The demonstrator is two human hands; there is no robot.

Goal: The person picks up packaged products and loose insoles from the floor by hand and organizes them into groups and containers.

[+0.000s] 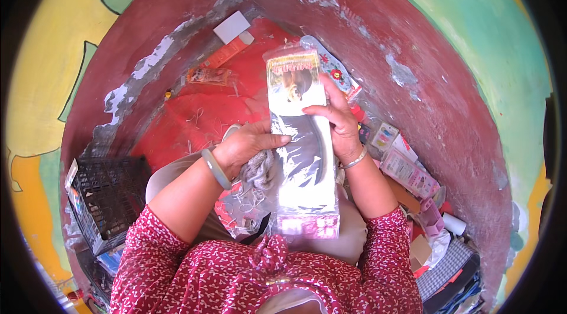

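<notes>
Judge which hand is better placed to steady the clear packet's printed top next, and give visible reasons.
Probably the right hand: it grips the packet higher, nearer that printed top, while the left hand holds lower.

Left fingers (258, 128) partly hidden behind plastic packet (303, 154), top lettering (293, 67) blurred; patterned shirt (195, 272) cut off below

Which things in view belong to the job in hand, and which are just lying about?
Apparently in the job:
- long clear packet with a dark item inside, in the left hand and right hand
- grey bundle by the left hand; whether gripped is unclear

Apparently lying about:
- black crate
- white box
- flowered item
- pink package
</notes>
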